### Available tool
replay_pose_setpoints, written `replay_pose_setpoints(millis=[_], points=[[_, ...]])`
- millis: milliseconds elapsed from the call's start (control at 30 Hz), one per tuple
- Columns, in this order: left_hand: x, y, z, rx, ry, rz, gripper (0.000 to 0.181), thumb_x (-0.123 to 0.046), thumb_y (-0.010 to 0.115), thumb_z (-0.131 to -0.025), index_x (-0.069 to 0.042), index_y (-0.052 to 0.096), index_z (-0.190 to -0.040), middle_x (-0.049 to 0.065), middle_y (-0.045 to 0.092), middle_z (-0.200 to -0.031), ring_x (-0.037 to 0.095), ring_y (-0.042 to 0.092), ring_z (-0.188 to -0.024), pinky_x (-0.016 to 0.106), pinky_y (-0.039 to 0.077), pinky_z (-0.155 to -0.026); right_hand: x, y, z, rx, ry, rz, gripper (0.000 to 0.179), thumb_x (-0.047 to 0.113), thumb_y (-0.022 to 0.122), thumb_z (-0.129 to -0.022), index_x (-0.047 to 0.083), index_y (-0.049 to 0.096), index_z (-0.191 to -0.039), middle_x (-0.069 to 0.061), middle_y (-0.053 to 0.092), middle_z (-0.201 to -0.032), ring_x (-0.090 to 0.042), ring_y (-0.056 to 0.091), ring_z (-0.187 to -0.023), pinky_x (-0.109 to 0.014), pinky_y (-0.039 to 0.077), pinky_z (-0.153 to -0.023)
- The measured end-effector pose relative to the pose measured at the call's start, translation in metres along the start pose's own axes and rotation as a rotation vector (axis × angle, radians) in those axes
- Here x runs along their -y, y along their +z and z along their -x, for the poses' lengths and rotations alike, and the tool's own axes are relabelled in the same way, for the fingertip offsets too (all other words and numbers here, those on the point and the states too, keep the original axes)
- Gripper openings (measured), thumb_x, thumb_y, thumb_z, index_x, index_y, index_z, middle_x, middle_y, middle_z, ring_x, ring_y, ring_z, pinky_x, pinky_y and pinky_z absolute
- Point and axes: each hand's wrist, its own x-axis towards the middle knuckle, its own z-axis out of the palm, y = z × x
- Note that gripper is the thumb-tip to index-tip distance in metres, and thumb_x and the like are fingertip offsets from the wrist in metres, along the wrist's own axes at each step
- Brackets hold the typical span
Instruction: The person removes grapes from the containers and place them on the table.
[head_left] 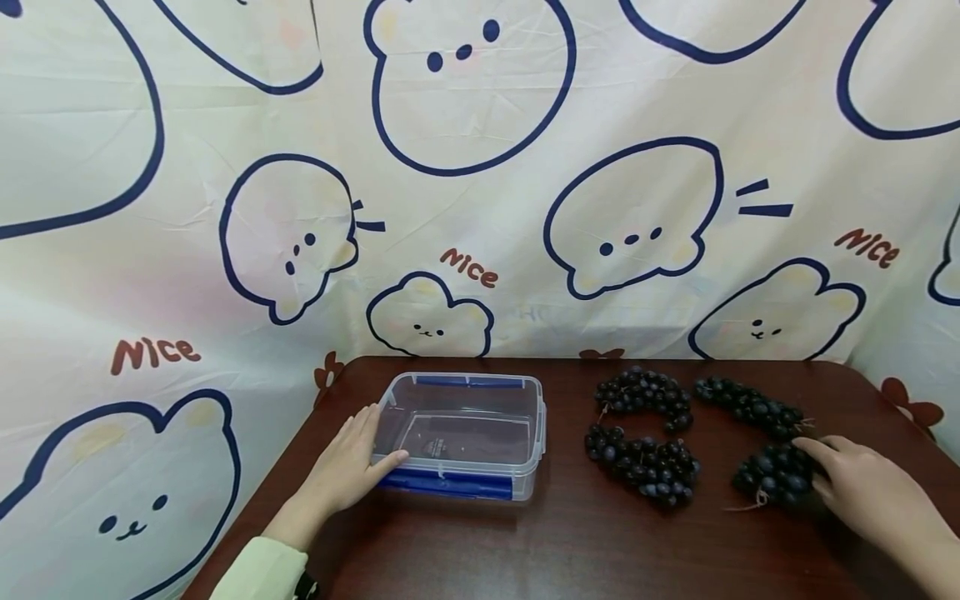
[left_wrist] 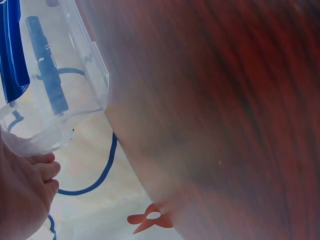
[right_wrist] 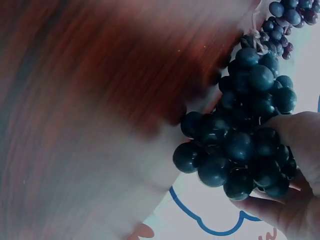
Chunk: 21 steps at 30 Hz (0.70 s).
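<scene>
A clear plastic box (head_left: 465,433) with blue clips (left_wrist: 14,60) stands left of centre on the brown table, its inside bare. Along its left wall lies my left hand (head_left: 347,458), fingers straight and the thumb at the front rim. At the right, my right hand (head_left: 862,483) holds a bunch of dark grapes (head_left: 776,475); the right wrist view shows fingers and thumb around the end of this bunch (right_wrist: 240,150). Three more bunches lie near it: one behind (head_left: 750,404), one at the back middle (head_left: 645,396) and one at the front middle (head_left: 645,467).
The dark brown tabletop (head_left: 570,550) runs back to a pale cloth (head_left: 517,225) printed with blue bear outlines. This cloth hangs behind the table and along its sides.
</scene>
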Motion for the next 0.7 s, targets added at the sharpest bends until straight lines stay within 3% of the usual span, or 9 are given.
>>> replay_pose_setpoints(millis=[233, 700], points=[[0.000, 0.001, 0.000, -0.008, 0.000, 0.005, 0.090, -0.051, 0.063, -0.089, 0.008, 0.028, -0.148, 0.029, 0.030, -0.151, 0.044, 0.026, -0.139, 0.057, 0.017, -0.113, -0.005, 0.004, 0.000, 0.134, 0.036, -0.009, 0.048, 0.000, 0.083, -0.066, -0.012, 0.063, -0.108, -0.030, 0.061, -0.092, -0.037, 0.063, -0.071, -0.052, 0.051, -0.059], [0.001, 0.001, -0.001, 0.002, 0.004, 0.005, 0.091, -0.053, 0.060, -0.090, 0.009, 0.027, -0.148, 0.029, 0.029, -0.151, 0.044, 0.026, -0.140, 0.056, 0.017, -0.113, -0.013, 0.010, 0.003, 0.236, 0.053, -0.031, 0.056, 0.002, 0.084, -0.067, -0.014, 0.057, -0.114, -0.031, 0.060, -0.093, -0.042, 0.062, -0.079, -0.053, 0.051, -0.064]])
